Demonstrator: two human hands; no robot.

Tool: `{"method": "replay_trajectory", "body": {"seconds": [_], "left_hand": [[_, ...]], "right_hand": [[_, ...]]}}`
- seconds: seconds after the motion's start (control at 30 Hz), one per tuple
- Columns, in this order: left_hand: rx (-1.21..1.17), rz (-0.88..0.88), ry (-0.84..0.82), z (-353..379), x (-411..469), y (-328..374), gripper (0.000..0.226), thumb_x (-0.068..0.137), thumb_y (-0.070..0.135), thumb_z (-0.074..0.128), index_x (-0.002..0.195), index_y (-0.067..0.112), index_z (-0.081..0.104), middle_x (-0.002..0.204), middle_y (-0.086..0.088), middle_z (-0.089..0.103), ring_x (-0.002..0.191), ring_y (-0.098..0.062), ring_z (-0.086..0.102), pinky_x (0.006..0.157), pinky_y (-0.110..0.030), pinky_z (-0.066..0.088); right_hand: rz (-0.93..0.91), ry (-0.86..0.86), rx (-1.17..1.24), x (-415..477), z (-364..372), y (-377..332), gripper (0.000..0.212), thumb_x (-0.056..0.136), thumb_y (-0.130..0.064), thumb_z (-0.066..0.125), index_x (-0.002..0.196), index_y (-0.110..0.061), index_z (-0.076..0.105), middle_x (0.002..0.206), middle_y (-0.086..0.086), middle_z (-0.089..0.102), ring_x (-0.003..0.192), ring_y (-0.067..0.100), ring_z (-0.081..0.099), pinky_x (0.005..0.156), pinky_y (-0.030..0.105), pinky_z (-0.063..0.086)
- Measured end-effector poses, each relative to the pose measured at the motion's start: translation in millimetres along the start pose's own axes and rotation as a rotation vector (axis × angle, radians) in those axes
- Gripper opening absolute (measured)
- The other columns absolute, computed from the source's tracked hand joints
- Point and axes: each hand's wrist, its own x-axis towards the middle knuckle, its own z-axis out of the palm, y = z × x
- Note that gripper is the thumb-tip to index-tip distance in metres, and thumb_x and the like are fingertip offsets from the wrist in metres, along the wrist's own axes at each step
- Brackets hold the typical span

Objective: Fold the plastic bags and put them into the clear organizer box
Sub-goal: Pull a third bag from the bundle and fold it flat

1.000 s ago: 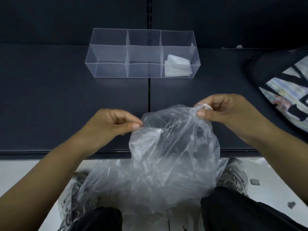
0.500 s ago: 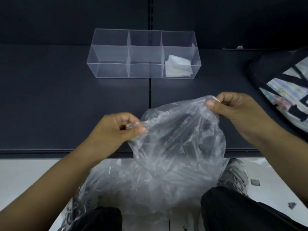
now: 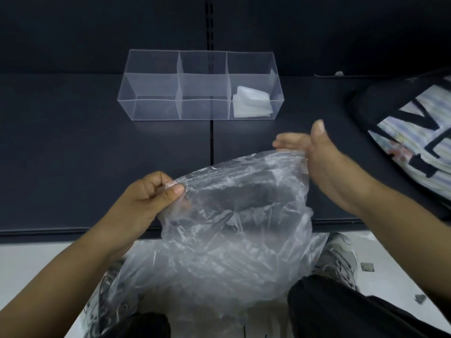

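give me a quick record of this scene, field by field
left hand: pinches top edge of clear plastic bag
right hand: fingers straight, against the bag's far edge
bag state: unfolded, crumpled, spread between the hands
organizer box: on dark shelf, three compartments
folded bag: in right compartment; other two empty

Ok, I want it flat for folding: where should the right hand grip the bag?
The top edge of the plastic bag, at its right end, from the right, opposite where the left hand pinches: it hangs from there, so a matching pinch should flatten it.
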Motion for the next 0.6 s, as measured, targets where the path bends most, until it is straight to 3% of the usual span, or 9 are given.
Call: {"method": "replay_trajectory", "body": {"seconds": [0.07,0.1,0.17,0.23,0.33,0.4,0.5,0.6], "left_hand": [[0.006,-0.017,0.012,-0.7,0.0,-2.3,0.023,0.083,0.032,0.060,0.072,0.012,0.056,0.059,0.006,0.063,0.054,-0.002,0.058,0.055,-0.010,0.045],[0.014,-0.021,0.020,-0.8,0.1,-3.5,0.024,0.082,0.033,0.060,0.072,0.012,0.056,0.059,0.006,0.063,0.054,-0.003,0.057,0.055,-0.010,0.044],[0.027,-0.024,0.024,-0.3,0.2,-4.1,0.025,0.082,0.035,0.059,0.072,0.012,0.057,0.061,0.004,0.062,0.056,-0.004,0.058,0.057,-0.010,0.045],[0.045,-0.039,0.005,0.0,0.0,-3.8,0.024,0.081,0.036,0.060,0.072,0.014,0.059,0.062,0.005,0.064,0.058,-0.003,0.059,0.058,-0.010,0.045],[0.165,-0.173,-0.116,-6.2,-1.1,-0.5,0.022,0.074,0.042,0.065,0.071,0.020,0.064,0.065,0.003,0.068,0.060,-0.004,0.062,0.064,-0.016,0.048],[0.310,-0.242,-0.178,-14.5,0.9,3.8,0.035,0.065,0.051,0.070,0.084,0.022,0.066,0.082,0.007,0.072,0.075,-0.004,0.067,0.078,-0.025,0.050],[0.364,-0.107,-0.151,-5.9,13.2,22.8,0.065,0.060,0.071,0.070,0.115,0.041,0.056,0.114,0.027,0.062,0.106,0.012,0.056,0.091,-0.017,0.042],[0.365,0.058,-0.175,29.7,27.6,40.3,0.085,0.057,0.068,0.076,0.131,0.044,0.043,0.127,0.029,0.054,0.114,0.016,0.049,0.092,-0.011,0.041]], "right_hand": [[0.041,-0.191,-0.038,-8.1,2.1,1.5,0.065,0.080,-0.069,0.056,0.128,-0.025,0.058,0.129,-0.005,0.063,0.123,0.012,0.056,0.103,0.033,0.040],[0.046,-0.207,-0.070,-11.2,4.3,3.3,0.050,0.084,-0.053,0.063,0.124,-0.023,0.062,0.124,-0.003,0.066,0.118,0.013,0.060,0.099,0.031,0.045],[0.074,-0.104,-0.056,-13.3,8.8,7.3,0.029,0.086,-0.029,0.066,0.111,-0.015,0.069,0.109,0.001,0.073,0.104,0.016,0.067,0.091,0.030,0.053],[0.067,0.040,0.002,-12.0,13.3,7.1,0.017,0.093,-0.017,0.059,0.100,-0.008,0.070,0.094,0.005,0.075,0.089,0.017,0.071,0.080,0.027,0.056],[-0.062,0.203,-0.114,-9.3,17.3,-2.1,0.023,0.097,-0.018,0.054,0.077,-0.018,0.067,0.063,-0.008,0.068,0.059,0.003,0.063,0.059,0.015,0.048],[-0.122,0.216,-0.261,-7.0,21.9,-9.3,0.026,0.095,-0.023,0.058,0.069,-0.019,0.064,0.051,-0.011,0.058,0.047,-0.001,0.052,0.048,0.012,0.041],[-0.125,0.138,-0.374,0.0,36.4,-17.2,0.027,0.091,-0.028,0.062,0.078,-0.005,0.065,0.057,0.005,0.062,0.052,0.010,0.055,0.052,0.026,0.045],[-0.121,0.034,-0.413,9.9,55.5,-22.9,0.031,0.091,-0.027,0.062,0.078,0.001,0.063,0.058,0.003,0.060,0.052,0.012,0.053,0.053,0.029,0.044]]}}
